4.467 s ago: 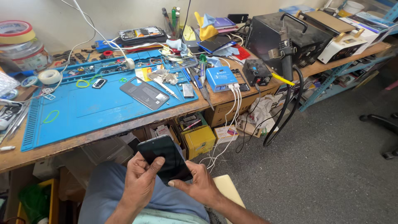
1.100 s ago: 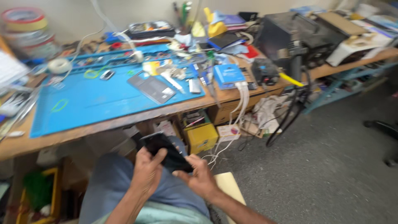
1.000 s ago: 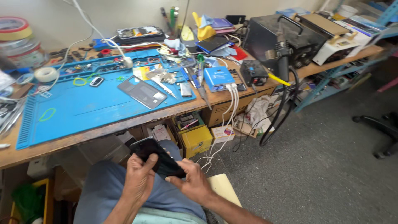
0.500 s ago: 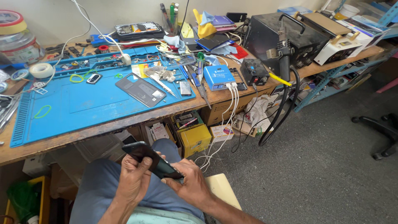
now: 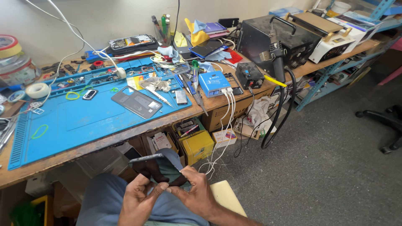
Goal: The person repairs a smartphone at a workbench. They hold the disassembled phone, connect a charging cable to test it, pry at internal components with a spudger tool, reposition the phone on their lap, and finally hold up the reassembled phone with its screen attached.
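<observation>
Head camera view, looking down at a person seated in front of a wooden workbench (image 5: 125,138), both hands over the lap. The left hand (image 5: 140,200) and right hand (image 5: 194,196) together hold a dark smartphone (image 5: 157,161), tilted so it is seen nearly edge-on; left fingers pinch its lower part, right fingers close on its right edge. The phone hangs below the bench's front edge, just clear of it, above the blue-trousered knees. To the right of the bench lies open grey floor, with the black base of an office chair (image 5: 383,125) well away at the far side. Under the bench, near the phone, stand a yellow box (image 5: 197,146) and cardboard cartons, with white cables trailing down. On the bench, a blue silicone work mat (image 5: 79,121) covers the left half, carrying a grey phone back cover (image 5: 136,102), tweezers and small parts. Right of the mat sit a blue charger box (image 5: 214,83), a small black power unit (image 5: 249,75) and a large black rework station (image 5: 278,39). A pale wall stands behind the bench. Compared with half a second earlier, the phone has turned from showing its flat face to showing mostly its thin edge, and the hands sit slightly further right.
</observation>
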`<action>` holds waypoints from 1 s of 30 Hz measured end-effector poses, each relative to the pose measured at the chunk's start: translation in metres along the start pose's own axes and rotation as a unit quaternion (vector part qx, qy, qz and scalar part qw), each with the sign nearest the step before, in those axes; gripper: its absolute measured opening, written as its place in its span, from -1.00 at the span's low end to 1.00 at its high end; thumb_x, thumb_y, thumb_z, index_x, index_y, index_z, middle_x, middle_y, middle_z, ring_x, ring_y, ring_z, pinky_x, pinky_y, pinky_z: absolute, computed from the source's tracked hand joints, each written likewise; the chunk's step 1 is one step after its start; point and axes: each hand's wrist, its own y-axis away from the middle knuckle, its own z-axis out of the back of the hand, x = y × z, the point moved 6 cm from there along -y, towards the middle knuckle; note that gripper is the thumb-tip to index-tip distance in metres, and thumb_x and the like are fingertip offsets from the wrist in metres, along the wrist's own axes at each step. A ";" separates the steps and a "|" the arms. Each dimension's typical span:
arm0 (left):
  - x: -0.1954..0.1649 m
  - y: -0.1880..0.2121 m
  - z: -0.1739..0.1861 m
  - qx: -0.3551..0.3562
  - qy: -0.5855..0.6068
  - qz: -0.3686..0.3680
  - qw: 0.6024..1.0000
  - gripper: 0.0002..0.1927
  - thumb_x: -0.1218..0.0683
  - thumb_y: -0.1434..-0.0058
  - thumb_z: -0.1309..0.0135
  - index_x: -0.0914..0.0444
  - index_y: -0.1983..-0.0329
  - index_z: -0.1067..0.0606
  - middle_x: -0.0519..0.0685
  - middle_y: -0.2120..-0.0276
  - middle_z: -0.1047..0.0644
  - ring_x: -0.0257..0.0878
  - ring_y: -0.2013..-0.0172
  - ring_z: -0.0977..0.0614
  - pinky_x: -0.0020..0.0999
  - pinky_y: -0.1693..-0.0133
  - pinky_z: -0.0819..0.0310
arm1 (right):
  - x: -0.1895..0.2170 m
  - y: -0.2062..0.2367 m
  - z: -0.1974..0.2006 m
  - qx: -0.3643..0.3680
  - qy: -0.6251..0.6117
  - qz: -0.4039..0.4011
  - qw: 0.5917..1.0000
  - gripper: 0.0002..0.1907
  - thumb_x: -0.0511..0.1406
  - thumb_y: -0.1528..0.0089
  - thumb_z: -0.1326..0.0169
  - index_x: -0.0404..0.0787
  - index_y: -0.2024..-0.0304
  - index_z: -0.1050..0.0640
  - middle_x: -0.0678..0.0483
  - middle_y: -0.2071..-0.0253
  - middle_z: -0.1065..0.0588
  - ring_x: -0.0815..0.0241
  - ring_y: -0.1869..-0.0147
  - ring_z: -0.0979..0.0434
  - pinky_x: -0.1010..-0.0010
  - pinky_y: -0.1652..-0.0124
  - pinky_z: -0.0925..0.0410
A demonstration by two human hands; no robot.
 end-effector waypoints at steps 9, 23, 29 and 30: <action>-0.085 0.000 -0.009 0.050 0.015 -0.154 0.987 -0.85 0.31 -0.18 -0.27 0.40 0.17 -0.63 0.13 0.22 -0.66 -0.20 0.20 -0.68 -0.26 0.18 -0.58 | 0.013 0.000 0.013 -0.038 0.067 0.157 0.985 -0.76 -0.39 -0.13 -0.33 -0.25 0.16 -0.62 0.02 0.25 -0.59 0.04 0.14 -0.60 0.24 0.12 -0.44; -0.143 0.020 -0.033 0.171 -0.155 -0.307 0.923 -0.76 0.21 -0.15 -0.37 0.31 0.20 -0.54 0.04 0.13 -0.60 -0.12 0.01 -0.72 -0.26 -0.07 -0.70 | 0.038 0.006 0.032 -0.077 0.292 0.360 0.882 -0.74 -0.32 -0.16 -0.30 -0.17 0.11 -0.60 0.07 0.04 -0.63 0.11 -0.01 -0.60 0.23 -0.02 -0.31; -0.141 0.024 -0.031 0.190 -0.157 -0.298 0.922 -0.83 0.23 -0.17 -0.34 0.32 0.20 -0.60 0.01 0.13 -0.60 -0.12 -0.02 -0.72 -0.29 -0.04 -0.70 | 0.036 0.007 0.030 -0.066 0.297 0.360 0.882 -0.80 -0.30 -0.19 -0.27 -0.14 0.12 -0.61 0.10 0.05 -0.64 0.15 -0.01 -0.60 0.25 0.00 -0.30; -0.140 0.024 -0.032 0.192 -0.157 -0.295 0.923 -0.83 0.23 -0.16 -0.35 0.32 0.22 -0.60 0.01 0.14 -0.60 -0.12 -0.01 -0.72 -0.30 -0.03 -0.69 | 0.036 0.007 0.030 -0.066 0.295 0.356 0.884 -0.80 -0.31 -0.20 -0.27 -0.13 0.12 -0.62 0.10 0.05 -0.64 0.15 -0.01 -0.60 0.25 -0.01 -0.31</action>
